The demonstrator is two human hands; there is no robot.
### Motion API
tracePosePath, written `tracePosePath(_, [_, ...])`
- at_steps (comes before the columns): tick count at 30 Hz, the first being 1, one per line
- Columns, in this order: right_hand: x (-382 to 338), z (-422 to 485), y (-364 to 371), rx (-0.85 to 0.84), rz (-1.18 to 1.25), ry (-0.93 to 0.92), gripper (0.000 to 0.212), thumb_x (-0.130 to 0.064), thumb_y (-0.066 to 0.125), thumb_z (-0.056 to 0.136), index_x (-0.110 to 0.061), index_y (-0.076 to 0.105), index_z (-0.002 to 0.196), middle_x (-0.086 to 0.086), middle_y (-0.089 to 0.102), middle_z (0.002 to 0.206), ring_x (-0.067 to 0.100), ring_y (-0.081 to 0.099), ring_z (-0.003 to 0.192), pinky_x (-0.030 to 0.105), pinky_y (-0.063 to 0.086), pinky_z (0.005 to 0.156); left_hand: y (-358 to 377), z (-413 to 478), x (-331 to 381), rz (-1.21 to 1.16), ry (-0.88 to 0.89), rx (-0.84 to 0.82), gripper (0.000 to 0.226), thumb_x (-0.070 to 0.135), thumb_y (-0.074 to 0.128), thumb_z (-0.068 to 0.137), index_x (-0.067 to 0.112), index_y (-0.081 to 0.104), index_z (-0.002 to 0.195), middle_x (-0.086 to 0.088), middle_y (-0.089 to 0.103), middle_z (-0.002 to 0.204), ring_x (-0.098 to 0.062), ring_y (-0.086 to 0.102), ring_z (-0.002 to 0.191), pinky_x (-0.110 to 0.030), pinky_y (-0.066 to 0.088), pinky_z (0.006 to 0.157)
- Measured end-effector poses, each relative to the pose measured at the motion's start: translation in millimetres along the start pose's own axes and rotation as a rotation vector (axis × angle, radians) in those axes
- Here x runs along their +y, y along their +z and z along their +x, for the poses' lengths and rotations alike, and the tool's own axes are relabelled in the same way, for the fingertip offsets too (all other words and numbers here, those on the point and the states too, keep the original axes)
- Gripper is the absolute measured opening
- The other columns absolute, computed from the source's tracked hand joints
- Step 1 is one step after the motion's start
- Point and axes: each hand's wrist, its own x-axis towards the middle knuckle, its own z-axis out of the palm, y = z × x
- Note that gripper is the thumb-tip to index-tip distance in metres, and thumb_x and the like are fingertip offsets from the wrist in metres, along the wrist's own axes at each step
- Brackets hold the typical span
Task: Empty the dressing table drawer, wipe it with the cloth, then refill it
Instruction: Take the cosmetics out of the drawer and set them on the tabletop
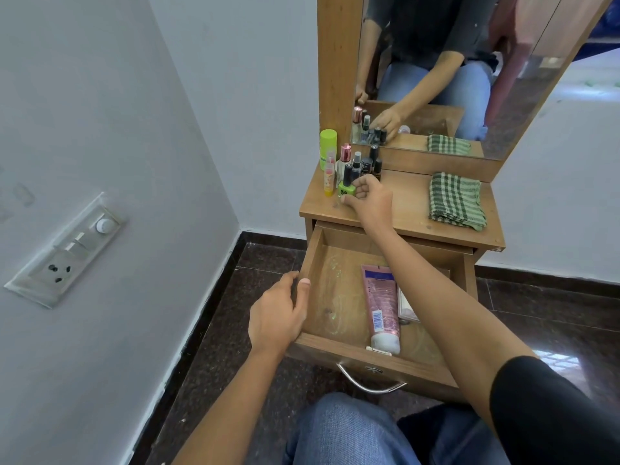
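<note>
The wooden drawer [339,345] stands pulled out below the dressing table top [406,209]. Inside it lie a pink tube [382,303] and a pale flat item [407,305], partly hidden under my right forearm. My right hand [367,196] reaches over the table top and pinches a green nail polish bottle [346,188] with a dark cap, which stands on the top beside several small bottles [362,162]. My left hand [278,313] rests on the drawer's left wall, thumb over its rim. A folded green checked cloth [456,201] lies on the right of the top.
A tall green can [328,147] and a yellow-bottomed bottle [328,182] stand at the top's left edge. The mirror [469,72] rises behind. A white wall with a switch panel [67,250] is on the left. My knees [352,431] are close below the drawer handle [369,384].
</note>
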Motion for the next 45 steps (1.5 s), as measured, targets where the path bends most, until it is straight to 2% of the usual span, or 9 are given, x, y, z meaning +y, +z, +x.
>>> tracePosePath(5, [0, 3, 0, 0.025, 0.017, 0.029, 0.03, -0.008, 0.082, 0.07, -0.011, 0.061, 0.091, 0.0, 0.06, 0.084, 0.006, 0.051, 0.073, 0.006, 0.045, 0.062, 1, 0, -1, 0.005, -0.006, 0.01, 0.055, 0.059, 0.025, 0.096, 0.029, 0.055, 0.131, 0.01, 0.069, 0.091, -0.007, 0.061, 0.077, -0.027, 0.046, 0.065])
tracePosePath(13, [-1, 4, 2, 0.038, 0.034, 0.087, 0.03, -0.006, 0.082, 0.069, -0.005, 0.064, 0.093, 0.008, 0.066, 0.087, 0.013, 0.059, 0.077, 0.025, 0.055, 0.074, 3, 0, -2, 0.005, 0.001, 0.02, 0.051, 0.058, 0.026, 0.097, 0.031, 0.056, 0.128, 0.011, 0.07, 0.098, -0.01, 0.065, 0.084, -0.027, 0.045, 0.066])
tracePosePath(22, [-9, -40, -25, -0.026, 0.088, 0.114, 0.021, -0.021, 0.075, 0.079, -0.01, 0.062, 0.092, 0.0, 0.065, 0.086, 0.009, 0.059, 0.078, 0.018, 0.051, 0.072, 1, -1, -1, 0.015, -0.016, 0.025, 0.053, 0.058, 0.026, 0.096, 0.03, 0.058, 0.126, 0.007, 0.069, 0.086, -0.009, 0.059, 0.074, -0.026, 0.039, 0.061])
tracePosePath(24, [-4, -67, -39, -0.121, -0.029, 0.114, 0.016, -0.021, 0.07, 0.082, -0.008, 0.06, 0.083, -0.001, 0.061, 0.076, 0.01, 0.055, 0.069, 0.02, 0.048, 0.066, 2, -2, -1, 0.012, -0.008, 0.032, 0.054, 0.059, 0.025, 0.096, 0.029, 0.058, 0.126, 0.008, 0.069, 0.087, -0.009, 0.06, 0.075, -0.025, 0.039, 0.06])
tracePosePath(27, [9, -105, -58, -0.298, -0.552, 0.236, 0.031, -0.035, 0.073, 0.081, -0.011, 0.053, 0.078, -0.004, 0.051, 0.066, 0.013, 0.051, 0.062, 0.02, 0.035, 0.048, 2, 0, -1, 0.019, 0.0, 0.03, 0.053, 0.058, 0.026, 0.097, 0.029, 0.059, 0.126, 0.009, 0.07, 0.09, -0.009, 0.061, 0.077, -0.025, 0.039, 0.06])
tracePosePath(33, [12, -148, -41, -0.523, -1.089, 0.41, 0.085, -0.055, 0.073, 0.075, 0.0, 0.037, 0.13, 0.012, 0.055, 0.121, 0.023, 0.058, 0.109, 0.029, 0.048, 0.079, 2, 1, -1, 0.017, -0.009, 0.021, 0.051, 0.057, 0.027, 0.097, 0.029, 0.059, 0.126, 0.009, 0.069, 0.088, -0.006, 0.057, 0.073, -0.024, 0.039, 0.06])
tracePosePath(36, [14, -158, -23, -0.534, -1.293, 0.393, 0.076, -0.037, 0.064, 0.088, 0.006, 0.027, 0.138, 0.02, 0.046, 0.127, 0.027, 0.055, 0.11, 0.028, 0.049, 0.067, 2, 1, -2, 0.018, -0.004, 0.014, 0.051, 0.057, 0.028, 0.097, 0.029, 0.059, 0.126, 0.007, 0.069, 0.089, -0.008, 0.059, 0.075, -0.025, 0.04, 0.061])
tracePosePath(40, [15, -155, -14, -0.526, -1.359, 0.411, 0.054, -0.017, 0.048, 0.096, 0.01, 0.027, 0.138, 0.02, 0.05, 0.127, 0.027, 0.059, 0.107, 0.029, 0.044, 0.058, 2, 1, -2, 0.008, -0.011, -0.005, 0.048, 0.056, 0.029, 0.098, 0.03, 0.058, 0.127, 0.008, 0.07, 0.093, -0.011, 0.064, 0.081, -0.026, 0.043, 0.064])
tracePosePath(45, [15, -145, -27, -0.445, -1.144, 0.409, 0.052, -0.027, 0.059, 0.088, 0.003, 0.04, 0.126, 0.009, 0.062, 0.115, 0.022, 0.064, 0.103, 0.028, 0.042, 0.065, 2, 1, -1, 0.008, -0.008, -0.005, 0.047, 0.055, 0.03, 0.098, 0.031, 0.058, 0.126, 0.009, 0.07, 0.091, -0.009, 0.061, 0.077, -0.026, 0.041, 0.064])
